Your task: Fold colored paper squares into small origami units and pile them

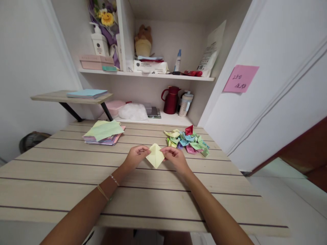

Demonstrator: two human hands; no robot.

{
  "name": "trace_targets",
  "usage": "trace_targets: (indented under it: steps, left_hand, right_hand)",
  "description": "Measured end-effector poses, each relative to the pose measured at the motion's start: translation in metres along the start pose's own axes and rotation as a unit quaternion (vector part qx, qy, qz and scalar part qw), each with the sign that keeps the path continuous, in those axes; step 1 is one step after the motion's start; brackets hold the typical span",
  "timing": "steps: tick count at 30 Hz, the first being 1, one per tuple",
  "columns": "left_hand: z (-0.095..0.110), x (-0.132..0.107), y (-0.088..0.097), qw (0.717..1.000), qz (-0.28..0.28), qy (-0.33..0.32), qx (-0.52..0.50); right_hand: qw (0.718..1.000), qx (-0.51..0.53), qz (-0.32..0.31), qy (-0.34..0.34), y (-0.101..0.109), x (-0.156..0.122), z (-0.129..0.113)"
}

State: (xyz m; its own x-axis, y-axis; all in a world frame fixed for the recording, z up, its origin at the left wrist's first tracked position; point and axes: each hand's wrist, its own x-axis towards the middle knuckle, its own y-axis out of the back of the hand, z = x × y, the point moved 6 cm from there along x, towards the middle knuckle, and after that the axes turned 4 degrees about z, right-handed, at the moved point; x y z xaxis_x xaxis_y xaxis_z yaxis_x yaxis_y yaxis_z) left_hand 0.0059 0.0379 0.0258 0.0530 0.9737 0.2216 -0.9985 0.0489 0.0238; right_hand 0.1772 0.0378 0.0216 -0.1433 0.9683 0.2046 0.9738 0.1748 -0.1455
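Between my two hands is a pale yellow piece of folded paper (155, 157), diamond-shaped, with a crease down its middle. My left hand (136, 157) pinches its left corner between thumb and fingers. At the right corner, my right hand (176, 157) grips the paper the same way. The paper is held over the middle of the wood-slat table (143, 195). Just beyond my right hand lies a pile of folded paper pieces (190, 140) in green, blue, yellow, pink and red.
A stack of coloured paper sheets (104, 132) sits at the table's back left. Behind it stands a small raised shelf (51, 96) bearing blue paper (87, 93). On the cabinet's lower shelf are a red jug (171, 101), a tumbler (185, 104) and a white plastic bag (133, 111).
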Motion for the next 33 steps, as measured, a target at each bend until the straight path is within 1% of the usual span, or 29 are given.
trace_targets:
  steps: [3,9,13,15,18,21,25,28,30,33]
  left_hand:
    - [0.0,0.0,0.0,1.0,-0.002,0.01,-0.016]
    - [-0.004,-0.002,-0.009,0.997,-0.057,0.042,-0.041]
    - [-0.011,-0.008,-0.018,0.987,-0.132,0.083,-0.028]
    - [-0.012,-0.01,-0.021,0.984,-0.156,0.086,-0.022]
    - [-0.009,-0.009,-0.018,0.987,-0.145,0.075,-0.002]
    - [-0.007,-0.006,-0.013,0.989,-0.125,0.084,-0.001]
    - [-0.005,-0.005,-0.009,0.987,-0.08,0.107,-0.093]
    - [-0.005,-0.007,-0.011,0.977,-0.07,0.118,-0.163]
    - [-0.005,-0.008,-0.014,0.97,-0.084,0.124,-0.19]
    - [-0.008,-0.01,-0.016,0.965,-0.109,0.135,-0.198]
  right_hand:
    - [1.0,-0.014,-0.017,0.008,-0.004,-0.003,-0.003]
    - [0.996,-0.076,-0.045,0.017,-0.007,-0.005,-0.001]
    - [0.992,-0.108,-0.062,0.033,-0.008,-0.006,0.001]
    - [0.992,-0.102,-0.065,0.038,-0.008,-0.006,0.0]
    - [0.996,-0.062,-0.045,0.036,-0.007,-0.006,-0.003]
    - [1.0,-0.01,-0.016,0.021,-0.003,-0.003,-0.004]
    - [0.996,0.083,-0.009,-0.028,-0.001,0.002,0.002]
    - [0.989,0.116,-0.044,-0.074,-0.006,0.001,0.011]
    - [0.984,0.122,-0.08,-0.099,-0.012,-0.002,0.015]
    - [0.977,0.128,-0.123,-0.12,-0.02,-0.008,0.016]
